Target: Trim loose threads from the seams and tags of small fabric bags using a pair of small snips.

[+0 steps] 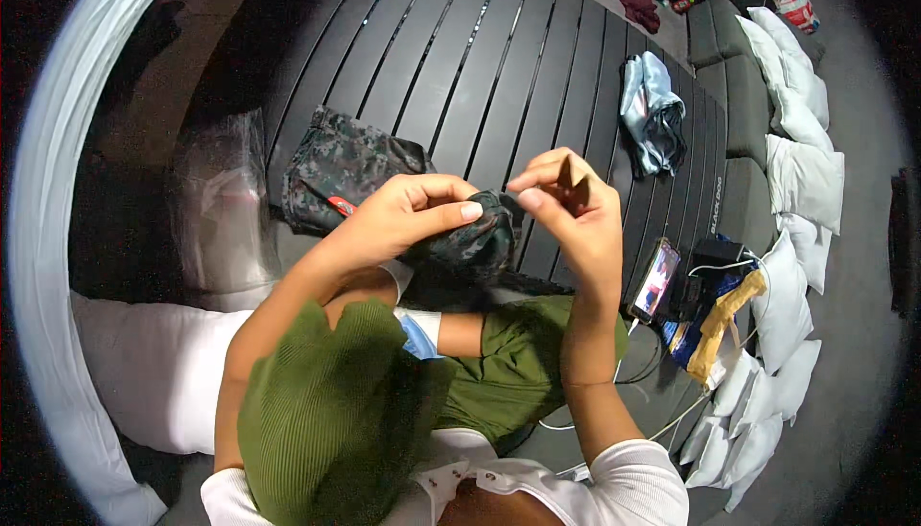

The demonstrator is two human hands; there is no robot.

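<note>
I have the dark camouflage cloth (470,250) above the lap, at the near edge of the slatted table (484,75). The left hand (408,211) pinches its gathered top between thumb and fingers. The right hand (578,211) is curled just beside it, thumb near fingertips; I can't tell whether it grips any edge. The work looks like handling that gathered top, so I'd anchor it firmly with the left and make small, gentle pulls with the right, evening the folds. Left of it lies a camouflage pouch (360,157); farther right, a light-blue satiny bundle (647,94) and a phone (656,280).
</note>
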